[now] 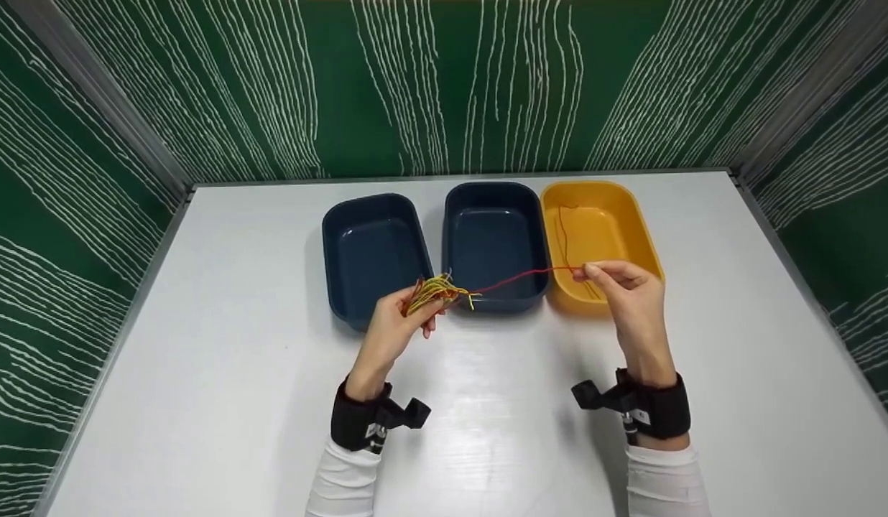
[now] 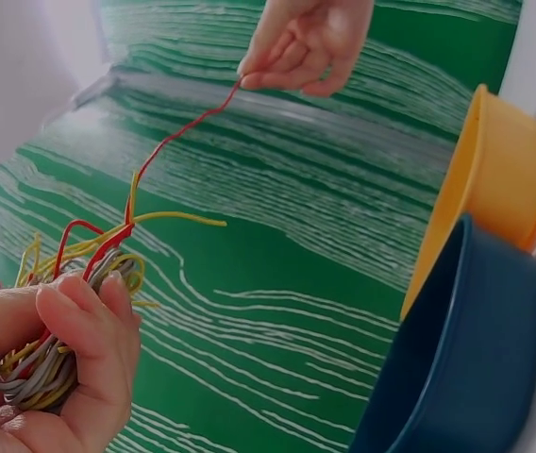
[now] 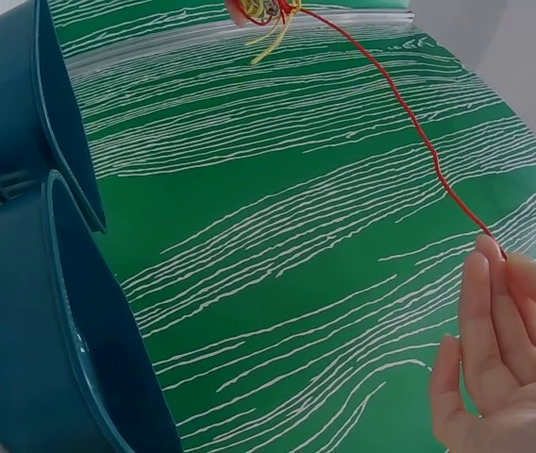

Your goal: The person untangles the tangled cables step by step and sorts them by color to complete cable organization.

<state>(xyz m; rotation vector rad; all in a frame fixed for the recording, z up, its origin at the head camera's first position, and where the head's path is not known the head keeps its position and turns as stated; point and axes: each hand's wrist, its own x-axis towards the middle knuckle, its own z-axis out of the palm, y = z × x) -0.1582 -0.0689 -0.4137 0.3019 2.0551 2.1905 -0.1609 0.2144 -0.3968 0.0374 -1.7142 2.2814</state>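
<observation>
My left hand (image 1: 401,327) grips a tangled bundle of yellow, grey and red wires (image 2: 46,363) between curled fingers and thumb. Out of this bundle runs one red wire (image 1: 512,278), stretched to the right. Its far end is pinched between the thumb and fingertips of my right hand (image 1: 634,298), which is over the near part of the yellow bin (image 1: 649,237). In the right wrist view the red wire (image 3: 410,113) curves slightly between the two hands. Another red wire (image 1: 563,233) lies inside the yellow bin.
Left of the yellow bin stand two dark blue bins, a middle one (image 1: 447,237) and a left one (image 1: 329,258), on a white table (image 1: 236,345). Green panels with white wavy lines (image 1: 451,86) close off the back and sides. Both wrists wear black straps with camera mounts.
</observation>
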